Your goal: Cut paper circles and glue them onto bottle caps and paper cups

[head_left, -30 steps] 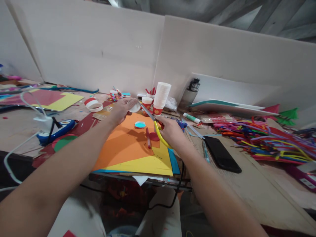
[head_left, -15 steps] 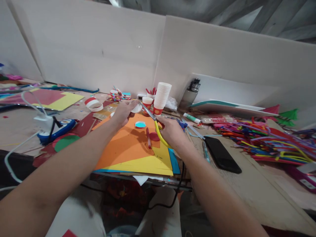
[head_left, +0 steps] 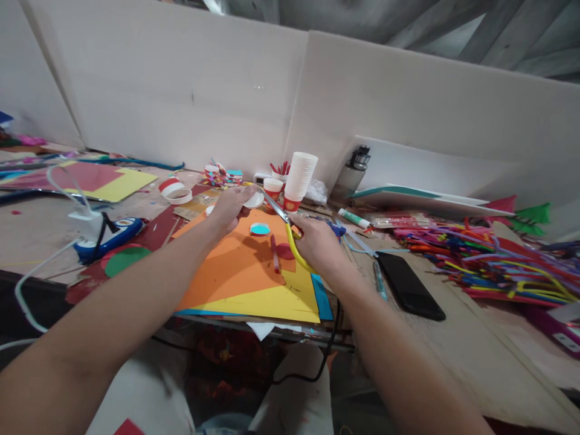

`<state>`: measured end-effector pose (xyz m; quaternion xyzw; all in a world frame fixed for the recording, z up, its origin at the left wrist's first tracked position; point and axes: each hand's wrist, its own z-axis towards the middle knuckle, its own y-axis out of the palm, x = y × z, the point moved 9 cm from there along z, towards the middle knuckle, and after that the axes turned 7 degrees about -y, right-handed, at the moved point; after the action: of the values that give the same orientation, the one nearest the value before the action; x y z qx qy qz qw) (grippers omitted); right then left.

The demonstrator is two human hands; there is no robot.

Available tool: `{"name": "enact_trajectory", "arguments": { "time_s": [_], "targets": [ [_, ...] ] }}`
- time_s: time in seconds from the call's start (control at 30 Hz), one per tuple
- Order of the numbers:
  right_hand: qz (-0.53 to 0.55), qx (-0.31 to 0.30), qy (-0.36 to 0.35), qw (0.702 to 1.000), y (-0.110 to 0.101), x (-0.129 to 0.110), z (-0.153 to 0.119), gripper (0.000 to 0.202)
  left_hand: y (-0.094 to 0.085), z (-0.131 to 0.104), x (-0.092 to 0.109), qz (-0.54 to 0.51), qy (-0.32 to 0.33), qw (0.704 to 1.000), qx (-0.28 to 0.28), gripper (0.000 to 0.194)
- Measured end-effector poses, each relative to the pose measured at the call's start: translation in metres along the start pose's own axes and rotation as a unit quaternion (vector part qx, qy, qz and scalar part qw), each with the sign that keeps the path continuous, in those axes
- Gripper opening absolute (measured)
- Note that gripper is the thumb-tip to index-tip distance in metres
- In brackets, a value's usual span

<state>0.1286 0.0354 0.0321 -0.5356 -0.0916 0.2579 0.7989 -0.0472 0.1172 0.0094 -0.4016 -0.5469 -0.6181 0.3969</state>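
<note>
My left hand [head_left: 233, 208] pinches a small white round piece [head_left: 255, 200] above the orange paper [head_left: 222, 266]. Yellow-handled scissors [head_left: 294, 246] are gripped in my right hand [head_left: 315, 238], their metal blades pointing up and left to the edge of the white piece. Below the hands, a small white ring or cup base with a blue inside [head_left: 260, 229] sits on the orange sheet. A red marker [head_left: 274, 254] lies beside a red paper circle [head_left: 285, 251]. Yellow paper [head_left: 272, 304] shows under the orange sheet.
Behind the hands stands a tall stack of paper cups [head_left: 301, 175] near a bottle [head_left: 351, 175]. To the right are a black phone [head_left: 410, 285] and colourful pipe cleaners [head_left: 489, 260]. At left lie a blue device [head_left: 109, 237] and cut cup rings [head_left: 179, 195].
The whole view has shifted slightly, with things appearing a little further right. Both hands keep their holds on the white piece and the scissors.
</note>
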Motion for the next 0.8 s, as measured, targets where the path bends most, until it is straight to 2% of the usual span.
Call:
{"name": "enact_trajectory", "arguments": {
  "time_s": [0.27,0.47,0.6,0.7,0.8],
  "targets": [
    [0.009,-0.006,0.011,1.0,-0.004,-0.003,-0.002,0.045,0.0,0.0,-0.001,-0.016,-0.017,1.0,-0.012,0.027],
    [0.137,0.028,0.038,0.989,0.001,0.007,0.0,0.037,-0.003,0.005,0.003,0.003,0.007,1.0,-0.027,0.032],
    [0.231,0.089,0.085,0.965,0.0,0.023,0.0,0.028,0.0,0.005,0.006,0.014,0.036,0.998,-0.047,0.034],
    [0.325,0.127,0.09,0.933,-0.003,0.025,-0.001,0.031,0.007,0.001,0.005,0.013,0.025,0.998,-0.062,0.036],
    [0.386,0.137,0.092,0.907,-0.003,0.022,-0.002,0.035,0.014,-0.006,0.004,0.01,0.014,0.998,-0.064,0.042]
  ]
}}
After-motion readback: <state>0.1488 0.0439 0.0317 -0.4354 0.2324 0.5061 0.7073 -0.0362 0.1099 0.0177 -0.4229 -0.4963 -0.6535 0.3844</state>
